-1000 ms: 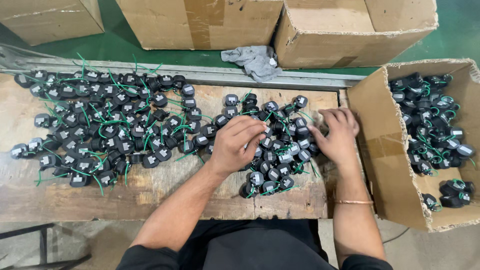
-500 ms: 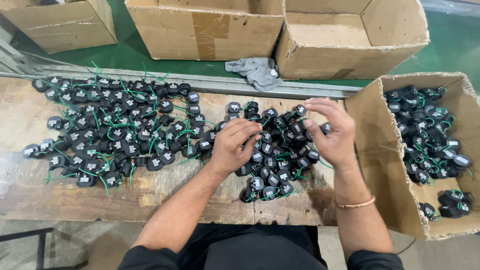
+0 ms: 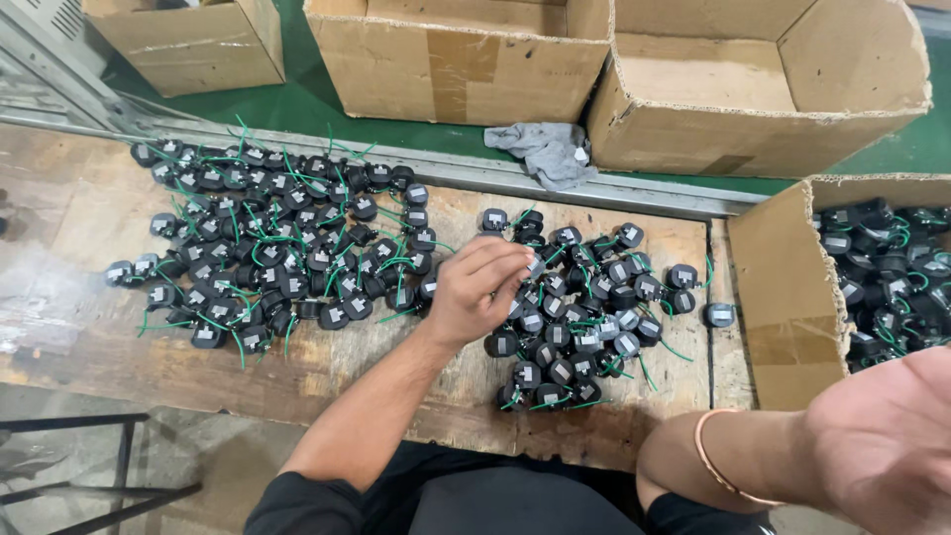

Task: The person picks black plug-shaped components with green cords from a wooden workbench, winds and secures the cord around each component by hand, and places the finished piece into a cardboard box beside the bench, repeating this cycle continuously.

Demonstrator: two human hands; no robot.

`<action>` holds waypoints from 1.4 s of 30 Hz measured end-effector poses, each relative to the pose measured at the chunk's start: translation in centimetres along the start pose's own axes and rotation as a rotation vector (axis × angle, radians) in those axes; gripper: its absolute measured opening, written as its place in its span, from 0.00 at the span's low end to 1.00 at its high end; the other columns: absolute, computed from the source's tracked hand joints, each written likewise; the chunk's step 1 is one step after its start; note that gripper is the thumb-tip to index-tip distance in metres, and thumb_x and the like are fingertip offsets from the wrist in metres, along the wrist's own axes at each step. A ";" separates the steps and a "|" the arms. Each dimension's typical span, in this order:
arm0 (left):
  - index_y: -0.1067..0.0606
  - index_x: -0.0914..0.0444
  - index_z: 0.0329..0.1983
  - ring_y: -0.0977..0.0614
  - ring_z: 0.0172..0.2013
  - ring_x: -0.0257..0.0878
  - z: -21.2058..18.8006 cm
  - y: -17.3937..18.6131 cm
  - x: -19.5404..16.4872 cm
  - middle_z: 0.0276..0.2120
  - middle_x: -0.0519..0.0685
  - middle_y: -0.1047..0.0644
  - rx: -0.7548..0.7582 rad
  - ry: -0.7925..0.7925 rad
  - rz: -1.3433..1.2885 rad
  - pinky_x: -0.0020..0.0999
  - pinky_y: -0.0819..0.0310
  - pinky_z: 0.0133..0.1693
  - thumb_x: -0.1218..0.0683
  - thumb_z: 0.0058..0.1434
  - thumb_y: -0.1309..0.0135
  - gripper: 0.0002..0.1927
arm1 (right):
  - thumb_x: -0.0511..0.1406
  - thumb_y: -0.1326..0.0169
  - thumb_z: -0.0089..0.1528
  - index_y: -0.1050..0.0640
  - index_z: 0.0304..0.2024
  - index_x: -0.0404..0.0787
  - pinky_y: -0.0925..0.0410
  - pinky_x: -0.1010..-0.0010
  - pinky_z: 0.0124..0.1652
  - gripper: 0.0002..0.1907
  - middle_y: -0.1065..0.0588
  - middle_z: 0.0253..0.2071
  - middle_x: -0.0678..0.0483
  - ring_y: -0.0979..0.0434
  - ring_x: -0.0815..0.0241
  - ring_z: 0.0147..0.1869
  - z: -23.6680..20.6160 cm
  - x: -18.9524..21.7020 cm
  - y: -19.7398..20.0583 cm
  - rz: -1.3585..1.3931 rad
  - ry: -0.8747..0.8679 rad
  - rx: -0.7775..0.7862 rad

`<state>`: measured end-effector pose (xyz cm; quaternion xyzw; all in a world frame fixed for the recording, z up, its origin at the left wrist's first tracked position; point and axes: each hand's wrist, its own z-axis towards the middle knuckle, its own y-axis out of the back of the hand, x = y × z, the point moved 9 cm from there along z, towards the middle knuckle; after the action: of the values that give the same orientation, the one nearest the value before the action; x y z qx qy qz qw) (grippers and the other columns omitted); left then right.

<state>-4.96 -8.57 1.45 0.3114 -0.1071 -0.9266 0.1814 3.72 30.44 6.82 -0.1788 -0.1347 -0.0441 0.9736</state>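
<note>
Worn wooden workbench [image 3: 119, 337], surface scuffed, stained, pale patches. Metal rail [image 3: 634, 193] runs along far edge. Beyond rail, green floor [image 3: 297, 104]. Three open cardboard boxes on green floor: one far left [image 3: 188, 50], one in middle [image 3: 456, 64], one right [image 3: 763, 99] with ragged rim. Grey rag [image 3: 545, 151] crumpled on rail. Below near edge of bench, grey concrete floor [image 3: 198, 466], black metal frame [image 3: 89, 490]. Light even, soft.
</note>
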 end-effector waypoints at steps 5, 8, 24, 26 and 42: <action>0.21 0.63 0.46 0.17 0.49 0.46 -1.4 6.5 -0.8 0.47 0.49 0.18 -0.195 0.033 0.271 0.39 0.23 0.54 0.65 0.60 0.36 0.13 | 0.45 0.45 0.69 0.20 0.55 0.36 0.39 0.69 0.60 0.21 0.24 0.52 0.48 0.29 0.56 0.57 0.9 -0.1 0.8 -0.172 -0.036 0.120; 0.22 0.63 0.48 0.18 0.52 0.47 -5.0 12.2 -2.1 0.50 0.50 0.19 -0.190 0.079 0.515 0.40 0.25 0.58 0.63 0.59 0.35 0.15 | 0.43 0.47 0.70 0.19 0.46 0.43 0.40 0.66 0.63 0.12 0.24 0.47 0.53 0.30 0.56 0.55 1.9 0.0 -0.3 -0.055 -0.021 0.192; 0.37 0.47 0.73 0.45 0.72 0.66 -16.2 20.2 8.1 0.75 0.59 0.45 0.408 0.663 0.999 0.73 0.50 0.65 0.29 0.34 0.33 0.59 | 0.44 0.37 0.66 0.24 0.47 0.35 0.29 0.51 0.60 0.20 0.24 0.48 0.43 0.22 0.46 0.57 6.3 4.8 -12.2 -0.223 0.079 0.387; 0.37 0.46 0.73 0.47 0.72 0.67 -15.7 19.4 7.6 0.75 0.60 0.48 0.433 0.676 0.985 0.74 0.51 0.64 0.28 0.31 0.32 0.62 | 0.44 0.37 0.65 0.24 0.47 0.35 0.27 0.51 0.58 0.20 0.24 0.47 0.43 0.22 0.46 0.56 6.4 4.8 -12.1 -0.221 0.093 0.389; 0.46 0.46 0.75 0.43 0.65 0.73 -12.3 5.0 0.9 0.75 0.58 0.57 0.548 0.647 0.890 0.76 0.47 0.59 0.27 0.17 0.28 0.76 | 0.43 0.36 0.62 0.24 0.44 0.34 0.21 0.51 0.55 0.19 0.24 0.44 0.43 0.20 0.42 0.54 7.3 6.2 -12.2 -0.237 0.170 0.439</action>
<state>3.28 -14.52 -7.16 0.5376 -0.4009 -0.5593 0.4873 6.26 21.47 19.18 0.0580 -0.0789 -0.1427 0.9849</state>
